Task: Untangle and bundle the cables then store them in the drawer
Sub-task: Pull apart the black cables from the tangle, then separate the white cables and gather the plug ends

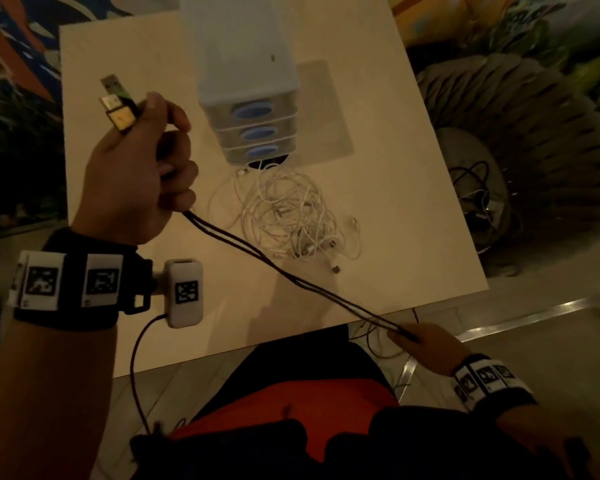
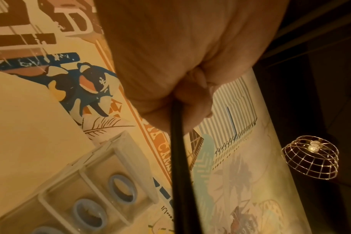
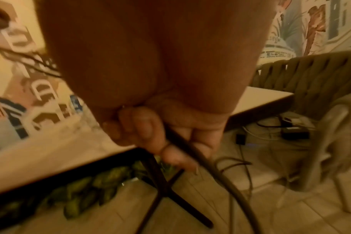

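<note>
— Where are the hands, measured from the table (image 1: 413,188)?

— The left hand (image 1: 136,174) is raised above its near-left part, fist curled round the black cables (image 1: 291,275), thumb side up. Three plug ends (image 1: 118,102) stick out of the top of the fist. The right hand (image 1: 426,344) hangs lower, just past the near edge, fingers pinching the same black strands, which run taut between the two hands.

— How many strands?

— Two show side by side over the tabletop. More I can't count.

— And the drawers?

— One small drawer unit (image 1: 253,129) stands toward the table's far side, three drawers stacked, each with a blue oval pull, all pushed in. Right before it lies one loose tangle of white cables (image 1: 288,216), with a small dark connector (image 1: 336,269) just nearer the edge.

— The room?

— Pale square tabletop on dark crossed legs, tiled floor, a woven chair (image 1: 520,140) off the table's right side with dark cords on its seat, and painted murals on the walls behind.
</note>
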A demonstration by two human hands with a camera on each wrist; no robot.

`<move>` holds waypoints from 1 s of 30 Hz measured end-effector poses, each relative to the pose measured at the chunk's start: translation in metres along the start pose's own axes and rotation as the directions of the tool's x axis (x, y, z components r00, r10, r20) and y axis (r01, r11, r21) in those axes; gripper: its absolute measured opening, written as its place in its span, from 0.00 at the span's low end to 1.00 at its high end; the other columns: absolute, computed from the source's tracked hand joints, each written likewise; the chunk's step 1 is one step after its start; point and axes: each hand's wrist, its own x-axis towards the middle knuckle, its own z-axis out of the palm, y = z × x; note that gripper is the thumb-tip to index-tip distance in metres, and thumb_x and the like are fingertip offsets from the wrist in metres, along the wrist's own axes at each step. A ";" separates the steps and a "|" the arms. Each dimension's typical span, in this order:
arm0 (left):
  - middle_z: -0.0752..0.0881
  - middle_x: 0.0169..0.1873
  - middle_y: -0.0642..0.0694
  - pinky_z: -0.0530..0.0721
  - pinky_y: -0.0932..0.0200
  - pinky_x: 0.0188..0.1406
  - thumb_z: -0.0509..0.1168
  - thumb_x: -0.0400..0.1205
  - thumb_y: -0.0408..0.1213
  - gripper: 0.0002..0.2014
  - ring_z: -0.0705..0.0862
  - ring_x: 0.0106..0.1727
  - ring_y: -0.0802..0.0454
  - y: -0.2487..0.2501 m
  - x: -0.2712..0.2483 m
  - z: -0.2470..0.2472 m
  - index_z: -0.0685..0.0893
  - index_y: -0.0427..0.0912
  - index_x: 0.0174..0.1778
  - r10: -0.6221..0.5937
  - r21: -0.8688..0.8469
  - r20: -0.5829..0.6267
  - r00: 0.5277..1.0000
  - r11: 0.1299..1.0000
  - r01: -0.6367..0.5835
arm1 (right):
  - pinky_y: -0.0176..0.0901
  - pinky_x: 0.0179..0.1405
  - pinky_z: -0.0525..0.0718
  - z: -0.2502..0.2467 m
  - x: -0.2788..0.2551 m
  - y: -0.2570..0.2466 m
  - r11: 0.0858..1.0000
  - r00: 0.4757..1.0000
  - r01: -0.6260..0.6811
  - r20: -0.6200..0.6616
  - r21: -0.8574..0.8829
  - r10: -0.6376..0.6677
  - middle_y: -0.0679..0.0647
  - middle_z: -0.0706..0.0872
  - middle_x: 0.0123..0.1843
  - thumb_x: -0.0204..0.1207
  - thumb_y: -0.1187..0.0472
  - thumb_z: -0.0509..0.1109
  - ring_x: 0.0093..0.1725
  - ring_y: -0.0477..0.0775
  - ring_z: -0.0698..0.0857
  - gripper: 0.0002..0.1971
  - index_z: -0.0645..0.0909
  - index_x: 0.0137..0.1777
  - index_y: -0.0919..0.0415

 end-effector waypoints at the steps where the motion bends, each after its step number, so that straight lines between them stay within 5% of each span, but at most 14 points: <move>1: 0.58 0.25 0.49 0.53 0.64 0.21 0.52 0.91 0.53 0.19 0.51 0.23 0.53 -0.004 -0.001 0.004 0.78 0.51 0.39 -0.010 0.015 0.018 1.000 1.000 0.009 | 0.46 0.44 0.80 0.002 0.003 -0.003 1.000 1.000 0.006 0.022 -0.028 -0.005 0.54 0.88 0.42 0.77 0.30 0.59 0.44 0.55 0.87 0.27 0.84 0.51 0.53; 3: 0.58 0.25 0.48 0.53 0.63 0.21 0.52 0.92 0.52 0.19 0.50 0.24 0.51 -0.012 -0.004 0.012 0.78 0.49 0.40 -0.034 0.064 0.066 0.997 0.998 0.030 | 0.39 0.51 0.80 0.000 0.006 -0.013 0.998 0.994 0.031 0.104 -0.048 -0.026 0.46 0.89 0.55 0.73 0.28 0.68 0.56 0.50 0.87 0.24 0.83 0.60 0.43; 5: 0.58 0.24 0.48 0.52 0.61 0.22 0.52 0.92 0.52 0.19 0.50 0.25 0.50 -0.019 -0.006 0.018 0.78 0.48 0.41 -0.050 0.096 0.122 0.991 0.995 0.039 | 0.34 0.59 0.78 -0.009 0.006 -0.027 0.996 0.983 0.041 0.182 -0.082 -0.025 0.43 0.84 0.65 0.64 0.23 0.71 0.66 0.48 0.82 0.34 0.75 0.68 0.33; 8: 0.60 0.23 0.49 0.53 0.61 0.22 0.51 0.92 0.51 0.19 0.50 0.25 0.49 -0.027 -0.007 0.021 0.78 0.46 0.42 -0.068 0.105 0.163 0.984 0.993 0.051 | 0.44 0.72 0.75 -0.034 0.007 -0.044 0.977 0.985 0.014 0.173 -0.214 0.024 0.46 0.80 0.75 0.64 0.24 0.73 0.75 0.51 0.78 0.44 0.76 0.78 0.44; 11: 0.60 0.23 0.48 0.52 0.59 0.23 0.50 0.92 0.49 0.18 0.51 0.24 0.50 -0.033 -0.007 0.025 0.78 0.45 0.43 -0.065 0.104 0.182 0.981 0.994 0.046 | 0.38 0.54 0.82 -0.057 0.010 -0.059 0.962 0.995 0.098 0.057 -0.253 -0.086 0.44 0.90 0.56 0.71 0.25 0.68 0.57 0.46 0.88 0.29 0.90 0.57 0.47; 13: 0.60 0.24 0.47 0.53 0.60 0.22 0.50 0.93 0.48 0.19 0.53 0.22 0.52 -0.037 -0.006 0.028 0.78 0.45 0.43 -0.066 0.101 0.197 0.978 0.994 0.047 | 0.36 0.44 0.79 -0.067 0.017 -0.079 0.964 0.975 0.146 -0.134 -0.224 -0.179 0.42 0.90 0.46 0.76 0.29 0.67 0.49 0.44 0.88 0.22 0.88 0.47 0.47; 17: 0.60 0.25 0.46 0.52 0.59 0.23 0.50 0.93 0.48 0.19 0.53 0.23 0.52 -0.043 -0.003 0.036 0.78 0.43 0.43 -0.089 0.108 0.215 0.973 0.992 0.067 | 0.46 0.54 0.84 -0.066 0.054 -0.132 0.980 0.946 0.130 -0.278 -0.149 -0.167 0.42 0.91 0.50 0.73 0.27 0.67 0.52 0.47 0.87 0.25 0.87 0.54 0.45; 22: 0.62 0.23 0.48 0.54 0.60 0.22 0.50 0.93 0.47 0.19 0.53 0.22 0.52 -0.055 0.001 0.043 0.78 0.42 0.43 -0.144 0.170 0.226 0.964 0.980 0.107 | 0.45 0.45 0.80 -0.041 0.090 -0.159 0.985 0.917 0.058 -0.382 -0.165 -0.118 0.53 0.90 0.53 0.77 0.39 0.71 0.54 0.60 0.88 0.16 0.87 0.53 0.50; 27: 0.70 0.24 0.49 0.60 0.60 0.22 0.52 0.93 0.48 0.18 0.60 0.22 0.54 -0.095 0.021 0.032 0.83 0.43 0.48 -0.245 0.391 0.099 0.964 0.901 0.189 | 0.48 0.50 0.86 -0.041 0.093 -0.155 0.954 0.883 0.280 -0.419 0.107 -0.212 0.45 0.88 0.50 0.78 0.45 0.72 0.45 0.49 0.89 0.08 0.86 0.49 0.47; 30: 0.75 0.29 0.46 0.64 0.59 0.22 0.52 0.92 0.48 0.18 0.64 0.23 0.52 -0.117 0.033 0.028 0.85 0.45 0.55 -0.308 0.543 0.003 0.951 0.800 0.257 | 0.39 0.47 0.86 -0.049 0.084 -0.157 0.907 0.875 0.363 -0.414 0.216 -0.252 0.41 0.86 0.50 0.80 0.47 0.74 0.37 0.41 0.90 0.04 0.85 0.51 0.43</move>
